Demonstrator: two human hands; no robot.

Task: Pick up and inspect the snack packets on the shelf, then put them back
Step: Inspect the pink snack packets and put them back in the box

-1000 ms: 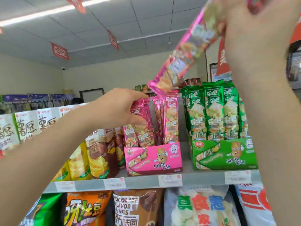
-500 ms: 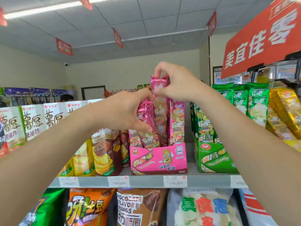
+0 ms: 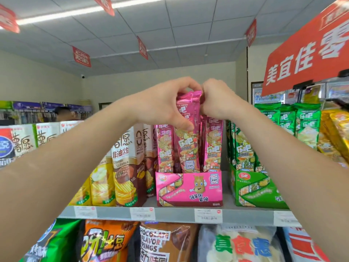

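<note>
Pink display box (image 3: 188, 190) sits at the front edge of the shelf (image 3: 173, 214), about mid-length. Pink snack packet (image 3: 188, 148) stands upright in the box's front row, its top raised above its neighbours. Left hand (image 3: 162, 106) grips the packet top, thumb on the front face; right hand (image 3: 217, 101) curls onto the top right edge.

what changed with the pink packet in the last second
The right hand swung the long pink foil snack packet down from overhead to upright in the pink cardboard display box. The left hand rose from the boxed packets to grip its top too. The green cardboard display box stayed put.
</note>
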